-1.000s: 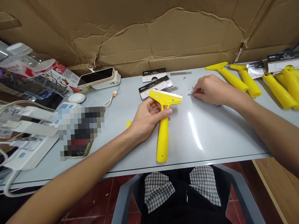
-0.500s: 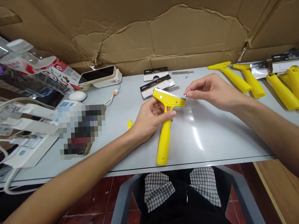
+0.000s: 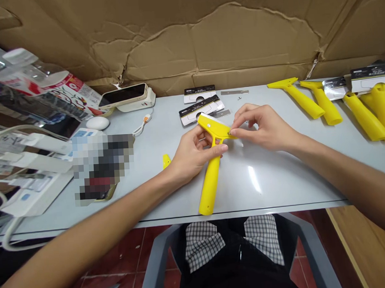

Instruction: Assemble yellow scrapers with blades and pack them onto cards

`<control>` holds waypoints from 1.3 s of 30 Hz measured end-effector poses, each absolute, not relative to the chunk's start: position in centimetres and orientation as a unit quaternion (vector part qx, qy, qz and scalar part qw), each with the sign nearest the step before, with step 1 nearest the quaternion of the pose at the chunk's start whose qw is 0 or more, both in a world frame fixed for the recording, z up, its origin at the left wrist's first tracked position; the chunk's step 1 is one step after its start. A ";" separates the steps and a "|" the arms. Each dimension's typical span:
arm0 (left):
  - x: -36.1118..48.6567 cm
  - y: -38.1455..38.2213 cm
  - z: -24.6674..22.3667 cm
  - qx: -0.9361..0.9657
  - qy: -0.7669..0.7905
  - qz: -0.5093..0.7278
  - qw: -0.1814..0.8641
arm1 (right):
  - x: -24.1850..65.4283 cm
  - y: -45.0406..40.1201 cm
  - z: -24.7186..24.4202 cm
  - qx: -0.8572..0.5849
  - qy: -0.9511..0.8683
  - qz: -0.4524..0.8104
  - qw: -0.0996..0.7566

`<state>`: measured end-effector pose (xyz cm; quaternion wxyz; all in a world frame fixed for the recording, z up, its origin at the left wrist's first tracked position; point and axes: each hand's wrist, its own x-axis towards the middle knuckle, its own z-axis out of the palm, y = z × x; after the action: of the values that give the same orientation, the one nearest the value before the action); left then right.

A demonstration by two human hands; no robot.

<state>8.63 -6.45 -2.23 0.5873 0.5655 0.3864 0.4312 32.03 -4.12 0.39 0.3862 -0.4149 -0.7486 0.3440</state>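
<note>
My left hand (image 3: 193, 152) is closed round the neck of a yellow scraper (image 3: 210, 184), whose handle points toward me. A metal blade edge shows along the far side of its head, and a screw (image 3: 208, 125) sits in the head's left end. My right hand (image 3: 262, 125) pinches a small screw (image 3: 230, 133) between thumb and forefinger at the right end of the head. Fingertips partly hide that screw. Just beyond the head lie two black-and-white cards (image 3: 201, 110), a loose blade (image 3: 234, 92) and tiny metal pieces (image 3: 239, 98).
Several yellow scrapers and handles (image 3: 367, 117) lie at the right with another card (image 3: 373, 78). A blurred-out phone (image 3: 105, 170), a white power strip (image 3: 37, 199) with cables and plastic bottles (image 3: 67, 90) crowd the left. Cardboard (image 3: 226, 43) stands along the back edge.
My right hand has moved left and slightly nearer me, bringing the small screw from beside the scraper head onto its right end. My left hand keeps its hold on the scraper.
</note>
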 end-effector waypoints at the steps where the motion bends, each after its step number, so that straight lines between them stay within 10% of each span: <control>1: 8.6 -6.5 -2.3 0.569 0.387 0.432 0.584 | 32.0 -4.1 0.1 -0.416 -0.750 0.334 0.391; 39: 8.7 -6.6 -2.2 0.582 0.394 0.431 0.566 | 31.2 -5.2 -0.1 -0.477 -0.754 0.278 0.357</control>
<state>8.68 -6.58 -2.23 0.5660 0.5817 0.3944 0.4309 31.17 -5.17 -0.07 0.3565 -0.4771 -0.7535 0.2783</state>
